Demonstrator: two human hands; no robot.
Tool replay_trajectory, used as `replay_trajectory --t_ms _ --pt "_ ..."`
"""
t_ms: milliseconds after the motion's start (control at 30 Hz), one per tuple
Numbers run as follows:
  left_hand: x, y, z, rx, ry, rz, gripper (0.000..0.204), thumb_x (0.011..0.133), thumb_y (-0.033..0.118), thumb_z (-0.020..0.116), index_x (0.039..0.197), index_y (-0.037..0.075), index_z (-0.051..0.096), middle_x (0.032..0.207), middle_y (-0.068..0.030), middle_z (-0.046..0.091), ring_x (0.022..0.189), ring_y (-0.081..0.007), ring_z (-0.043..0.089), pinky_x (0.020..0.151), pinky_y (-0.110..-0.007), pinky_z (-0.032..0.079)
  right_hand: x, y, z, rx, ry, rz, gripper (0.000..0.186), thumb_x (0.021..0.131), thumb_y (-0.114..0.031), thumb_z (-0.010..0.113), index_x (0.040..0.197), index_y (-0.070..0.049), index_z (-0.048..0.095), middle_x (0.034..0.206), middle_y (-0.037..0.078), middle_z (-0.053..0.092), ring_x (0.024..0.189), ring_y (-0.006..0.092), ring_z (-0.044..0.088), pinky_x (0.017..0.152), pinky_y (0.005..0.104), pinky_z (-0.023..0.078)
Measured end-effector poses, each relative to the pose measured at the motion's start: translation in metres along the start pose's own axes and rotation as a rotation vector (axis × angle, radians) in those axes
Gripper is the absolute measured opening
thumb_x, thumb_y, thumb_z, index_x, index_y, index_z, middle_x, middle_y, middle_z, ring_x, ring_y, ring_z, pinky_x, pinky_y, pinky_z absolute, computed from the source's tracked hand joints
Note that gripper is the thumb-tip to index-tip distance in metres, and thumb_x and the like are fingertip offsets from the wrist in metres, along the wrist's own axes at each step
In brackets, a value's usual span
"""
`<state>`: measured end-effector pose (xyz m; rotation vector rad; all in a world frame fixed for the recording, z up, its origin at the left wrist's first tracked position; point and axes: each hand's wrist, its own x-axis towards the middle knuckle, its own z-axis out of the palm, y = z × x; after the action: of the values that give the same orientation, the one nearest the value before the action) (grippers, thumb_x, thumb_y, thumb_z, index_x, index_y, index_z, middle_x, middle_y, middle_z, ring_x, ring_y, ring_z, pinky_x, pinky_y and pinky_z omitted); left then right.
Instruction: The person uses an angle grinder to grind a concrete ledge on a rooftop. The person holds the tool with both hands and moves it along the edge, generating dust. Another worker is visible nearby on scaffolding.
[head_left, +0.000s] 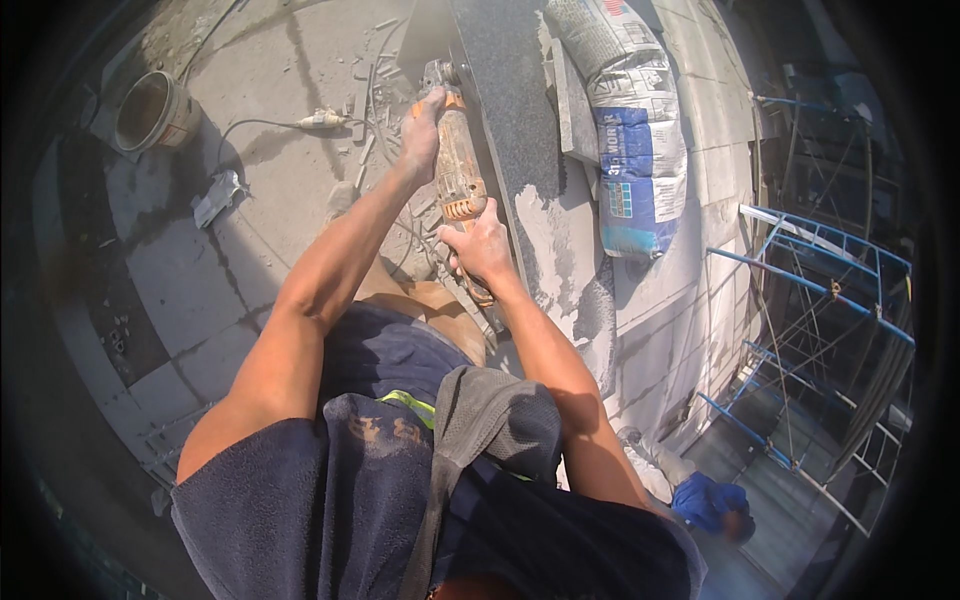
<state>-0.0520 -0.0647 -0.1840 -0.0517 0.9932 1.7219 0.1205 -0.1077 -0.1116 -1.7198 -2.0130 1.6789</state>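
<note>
Both my hands are closed around a worn, dusty orange angle grinder (460,165). My left hand (424,128) wraps its front part near the grinder's head. Farther back, my right hand (482,243) grips the rear handle. The grinder's head lies against the near-left edge of a dark grey stone slab (525,110). Pale dust hangs around the far end of the slab, and the disc itself is hard to make out. Pale patches smear the slab's surface close to my right forearm.
A white and blue sack (640,150) lies right of the slab, beside a stone offcut (573,105). At left stand a bucket (155,112) and a cable with a pale connector (322,119). Rubble litters the paving. Blue scaffolding (800,270) rises at right; a person in blue (708,503) is below it.
</note>
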Motion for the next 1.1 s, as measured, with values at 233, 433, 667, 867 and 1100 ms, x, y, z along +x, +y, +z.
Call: replay_trajectory --t_ms 233,433,667,867,1100 --pt "-0.018 -0.002 0.004 -0.001 -0.018 0.055 0.037 0.1 0.039 0.059 0.11 0.003 0.062 0.092 -0.0073 0.066 0.077 -0.016 0.066 0.067 -0.033 0.057 -0.016 0.001 -0.002 0.038 -0.003 -0.015 0.066 0.08 -0.016 0.075 0.126 0.009 0.035 0.084 0.022 0.07 0.056 0.029 0.07 0.053 0.0392 0.058" --pt "-0.044 -0.019 0.003 0.003 0.035 0.01 0.039 0.1 0.038 0.06 0.111 0.001 0.06 0.093 -0.0076 0.066 0.078 -0.0167 0.066 0.068 -0.033 0.057 -0.04 0.016 -0.005 0.052 -0.026 0.041 0.067 0.081 -0.017 0.076 0.126 0.009 0.034 0.085 0.023 0.07 0.057 0.0305 0.07 0.053 0.0394 0.057" --pt "-0.069 -0.036 0.002 -0.003 0.019 0.006 0.04 0.1 0.04 0.06 0.11 0.001 0.061 0.092 -0.0071 0.066 0.077 -0.0159 0.066 0.068 -0.033 0.058 -0.066 0.039 -0.006 0.04 -0.012 -0.013 0.065 0.081 -0.018 0.077 0.122 0.01 0.034 0.079 0.023 0.069 0.055 0.0308 0.069 0.051 0.0404 0.056" --pt "-0.058 -0.033 -0.001 0.028 -0.044 0.052 0.04 0.1 0.041 0.059 0.107 0.002 0.063 0.09 -0.0061 0.066 0.075 -0.0144 0.066 0.065 -0.032 0.056 -0.057 0.029 -0.008 0.074 -0.041 -0.009 0.065 0.081 -0.017 0.075 0.123 0.009 0.034 0.081 0.022 0.069 0.056 0.0307 0.069 0.052 0.04 0.057" --pt "-0.032 -0.016 0.003 0.054 -0.001 0.079 0.042 0.099 0.045 0.057 0.107 0.004 0.063 0.087 -0.0054 0.065 0.072 -0.0147 0.065 0.063 -0.032 0.056 -0.03 0.013 -0.006 0.046 -0.01 -0.044 0.067 0.08 -0.019 0.073 0.127 0.008 0.034 0.082 0.022 0.07 0.056 0.0295 0.07 0.055 0.0392 0.058"
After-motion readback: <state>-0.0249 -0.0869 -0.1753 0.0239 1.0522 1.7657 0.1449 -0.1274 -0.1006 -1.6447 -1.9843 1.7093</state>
